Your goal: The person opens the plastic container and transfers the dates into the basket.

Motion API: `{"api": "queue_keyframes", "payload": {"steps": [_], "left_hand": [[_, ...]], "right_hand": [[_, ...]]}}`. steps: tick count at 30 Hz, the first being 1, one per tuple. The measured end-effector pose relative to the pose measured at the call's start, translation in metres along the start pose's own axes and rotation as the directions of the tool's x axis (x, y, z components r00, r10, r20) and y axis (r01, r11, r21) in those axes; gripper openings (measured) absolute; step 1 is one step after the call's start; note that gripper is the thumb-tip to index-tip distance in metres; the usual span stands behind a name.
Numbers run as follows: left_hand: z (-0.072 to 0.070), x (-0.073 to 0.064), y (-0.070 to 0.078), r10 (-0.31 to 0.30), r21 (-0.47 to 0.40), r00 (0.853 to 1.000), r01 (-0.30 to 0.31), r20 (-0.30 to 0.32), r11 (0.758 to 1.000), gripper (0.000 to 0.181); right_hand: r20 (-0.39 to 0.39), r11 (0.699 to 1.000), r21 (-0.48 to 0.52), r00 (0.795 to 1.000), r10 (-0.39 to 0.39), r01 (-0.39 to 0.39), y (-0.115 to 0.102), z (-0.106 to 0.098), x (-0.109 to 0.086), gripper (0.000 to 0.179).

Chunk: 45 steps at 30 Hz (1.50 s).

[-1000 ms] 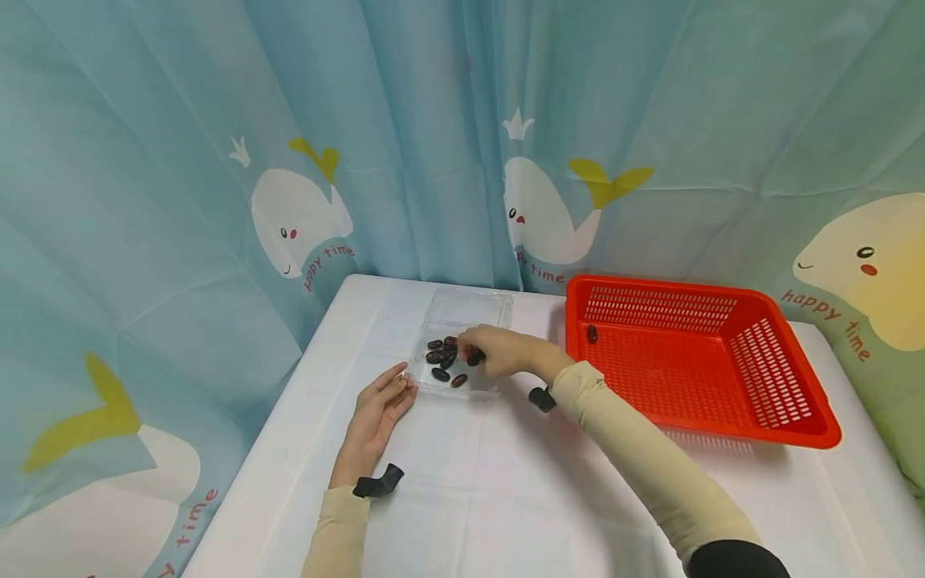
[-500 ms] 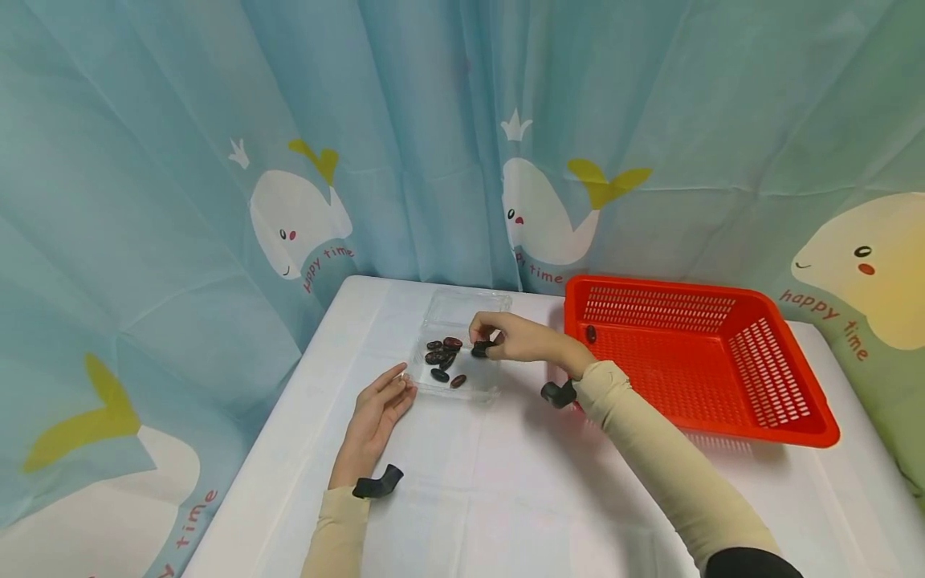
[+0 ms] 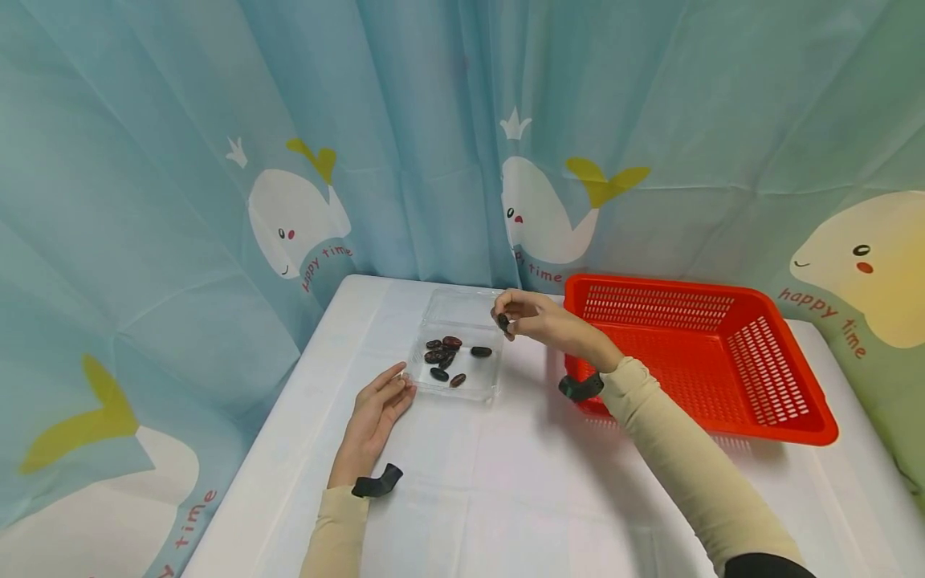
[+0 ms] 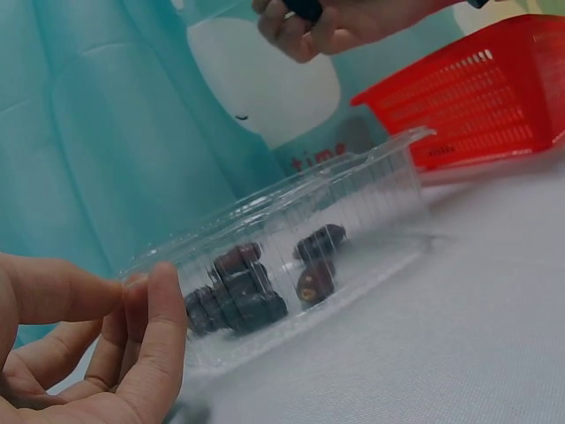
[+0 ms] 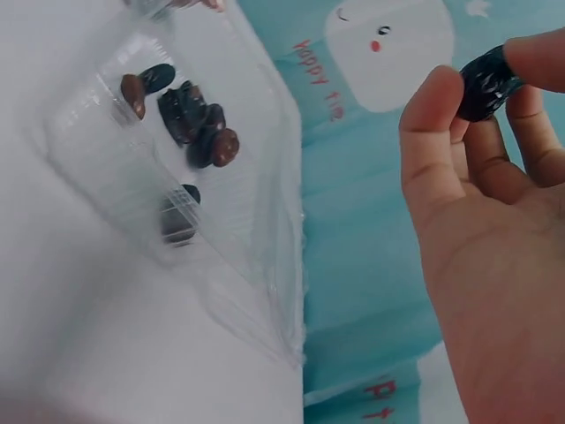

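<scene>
My right hand pinches a dark wrinkled date between thumb and fingertips, raised beside the right edge of a clear plastic clamshell box. Several more dates lie inside the box, most of them bunched toward its left, with a single date apart on the right. The box's lid is folded back toward the curtain. At the box's front left corner, my left hand pinches the rim between thumb and fingers, as the left wrist view shows.
A red perforated basket stands right of the box, its left side partly behind my right hand and wrist. A white cloth covers the table. Behind it hangs a blue curtain with whale prints.
My right hand has lifted out of the box with a date and moved up and right toward the basket. The left hand stays at the box's corner.
</scene>
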State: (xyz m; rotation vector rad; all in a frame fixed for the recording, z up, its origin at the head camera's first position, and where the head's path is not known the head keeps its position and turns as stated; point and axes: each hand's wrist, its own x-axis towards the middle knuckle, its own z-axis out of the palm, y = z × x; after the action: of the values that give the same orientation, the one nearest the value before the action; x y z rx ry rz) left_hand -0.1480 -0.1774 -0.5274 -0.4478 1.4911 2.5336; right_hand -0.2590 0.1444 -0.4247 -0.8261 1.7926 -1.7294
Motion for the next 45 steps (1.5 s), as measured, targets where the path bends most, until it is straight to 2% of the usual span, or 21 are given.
{"api": "queue_keyframes", "payload": {"steps": [3,5,12,14,18,23,27,31,33,34,36,37,38,41,43,44,45], "left_hand": [[0.0,0.0,0.0,0.009,0.013,1.0,-0.009,0.006,1.0,0.047],[0.0,0.0,0.0,0.015,0.016,1.0,-0.015,0.009,1.0,0.048],[0.0,-0.001,0.001,0.009,0.001,1.0,-0.009,0.013,1.0,0.049],[0.0,-0.001,0.001,0.005,-0.007,1.0,-0.005,0.007,1.0,0.048],[0.0,-0.001,0.001,0.001,-0.011,1.0,-0.001,0.003,1.0,0.047],[0.0,0.0,0.001,-0.003,-0.015,1.0,0.003,0.007,1.0,0.046],[-0.001,0.0,0.0,-0.004,-0.012,1.0,0.004,0.009,1.0,0.046],[0.0,0.0,0.0,-0.002,-0.014,1.0,0.002,0.008,1.0,0.046],[0.0,-0.001,0.0,-0.002,-0.017,1.0,0.002,0.009,1.0,0.046],[0.0,-0.001,0.0,-0.002,-0.018,1.0,0.002,0.01,1.0,0.046],[0.0,-0.001,0.0,-0.003,-0.016,1.0,0.003,0.01,1.0,0.046],[0.0,0.0,0.0,-0.004,-0.016,1.0,0.004,0.007,1.0,0.046],[0.0,0.0,0.0,-0.005,-0.017,1.0,0.005,0.007,1.0,0.046],[0.001,0.0,0.0,-0.006,-0.018,1.0,0.006,0.006,1.0,0.046],[0.0,0.001,0.0,-0.007,-0.021,1.0,0.007,0.005,1.0,0.046],[0.0,0.0,0.001,-0.007,-0.022,1.0,0.007,0.006,1.0,0.046],[0.0,0.0,0.0,-0.006,-0.021,1.0,0.006,0.009,1.0,0.046]], "right_hand": [[-0.012,0.991,0.129,1.0,-0.023,0.024,0.001,-0.007,-0.007,0.024],[-0.028,0.975,0.217,0.999,-0.038,0.044,0.001,-0.012,-0.011,0.028],[-0.114,0.883,0.463,0.993,-0.032,0.082,0.0,-0.026,-0.027,0.034],[-0.146,0.841,0.533,0.989,-0.019,0.095,0.0,-0.031,-0.032,0.032],[-0.208,0.725,0.673,0.978,0.001,0.142,0.003,-0.041,-0.042,0.03],[-0.249,0.595,0.776,0.969,-0.011,0.206,0.01,-0.055,-0.054,0.032],[-0.266,0.518,0.823,0.964,-0.007,0.231,0.014,-0.065,-0.063,0.031],[-0.315,0.452,0.855,0.947,0.063,0.254,0.017,-0.071,-0.073,0.025],[-0.339,0.435,0.863,0.933,0.123,0.256,0.018,-0.074,-0.078,0.024],[-0.344,0.436,0.865,0.926,0.155,0.248,0.018,-0.075,-0.08,0.024],[-0.347,0.457,0.864,0.91,0.229,0.214,0.017,-0.076,-0.086,0.025],[-0.346,0.491,0.852,0.9,0.264,0.183,0.017,-0.077,-0.089,0.025],[-0.342,0.51,0.846,0.891,0.299,0.154,0.016,-0.077,-0.093,0.024],[-0.335,0.538,0.839,0.857,0.392,0.082,0.015,-0.078,-0.102,0.023],[-0.336,0.534,0.843,0.837,0.432,0.062,0.015,-0.078,-0.107,0.022],[-0.33,0.509,0.858,0.833,0.444,0.068,0.015,-0.078,-0.108,0.022],[-0.33,0.5,0.863,0.829,0.452,0.072,0.015,-0.078,-0.11,0.023]]}}
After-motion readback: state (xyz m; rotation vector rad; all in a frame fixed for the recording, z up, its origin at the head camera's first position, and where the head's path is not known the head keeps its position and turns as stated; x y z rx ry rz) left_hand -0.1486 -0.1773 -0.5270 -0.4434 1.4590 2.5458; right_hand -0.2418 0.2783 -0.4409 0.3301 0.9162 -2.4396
